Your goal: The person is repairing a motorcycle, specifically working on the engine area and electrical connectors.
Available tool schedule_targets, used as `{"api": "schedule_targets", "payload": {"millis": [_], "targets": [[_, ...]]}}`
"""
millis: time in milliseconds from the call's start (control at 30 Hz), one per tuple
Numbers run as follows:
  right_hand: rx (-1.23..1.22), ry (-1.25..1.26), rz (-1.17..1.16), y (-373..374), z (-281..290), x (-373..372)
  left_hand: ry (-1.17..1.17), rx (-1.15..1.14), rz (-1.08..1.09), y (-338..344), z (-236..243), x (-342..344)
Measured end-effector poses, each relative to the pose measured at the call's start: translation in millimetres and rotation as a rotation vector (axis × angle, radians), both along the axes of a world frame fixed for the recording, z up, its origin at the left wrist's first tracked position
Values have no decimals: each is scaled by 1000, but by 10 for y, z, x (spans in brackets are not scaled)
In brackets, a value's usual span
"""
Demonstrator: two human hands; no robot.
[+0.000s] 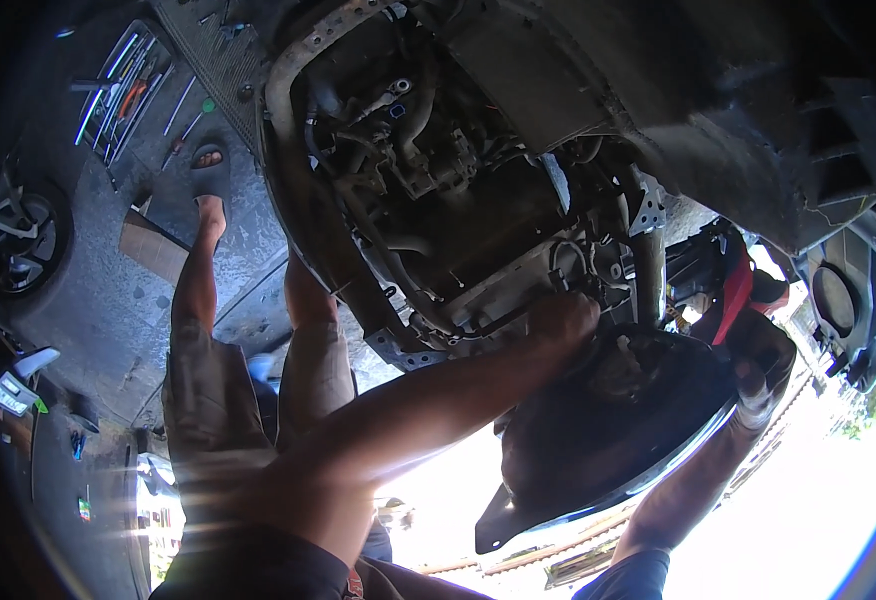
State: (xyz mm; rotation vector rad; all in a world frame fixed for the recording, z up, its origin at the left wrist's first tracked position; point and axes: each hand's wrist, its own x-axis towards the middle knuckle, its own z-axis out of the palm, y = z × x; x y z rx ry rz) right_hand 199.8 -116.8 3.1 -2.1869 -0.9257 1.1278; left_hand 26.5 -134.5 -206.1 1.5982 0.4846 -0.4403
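My left hand (563, 320) is closed at the lower edge of a car's open underside, beside the upper end of a dark curved panel (608, 430). Whatever its fingers hold is hidden. Over on the right, my right hand (763, 360) is curled in shadow at the panel's outer end. A red piece (733, 295) sticks up right by its fingers; I cannot make out what the hand grips. The panel hangs tilted, its pointed tab at the lower left. Above my left hand is the engine bay (428, 180), with hoses and metal parts framed by a tubular crossmember (283, 100).
A tray of tools (123, 90) lies on the stained floor at upper left, near a screwdriver (173, 150) and a cardboard piece (153, 245). A wheel (23, 240) stands at far left. A dark housing with a round opening (836, 300) is at far right.
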Motion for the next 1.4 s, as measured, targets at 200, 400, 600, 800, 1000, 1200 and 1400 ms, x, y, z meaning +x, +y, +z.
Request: {"api": "schedule_targets", "payload": {"millis": [200, 400, 600, 800, 1000, 1200, 1400], "targets": [[17, 18, -14, -42, 18, 25, 4, -240, -160, 594, -23, -196], [-42, -41, -42, -6, -20, 50, 90, -1096, -92, 1191, -95, -371], [-22, -43, -28, -13, -86, 41, 43, -1504, 520, 869, -81, -227], [-39, -44, -35, -16, -38, 29, 14, -1315, 549, 800, 88, -268], [-22, -12, -46, 10, -89, -11, 3, -1232, 595, 640, 112, -356], [-11, -38, -24, 45, -34, 12, -10, -1239, 653, 538, 182, -350], [40, 38, -23, -31, -125, -22, 50, -1373, 658, 596, 228, -427]]}}
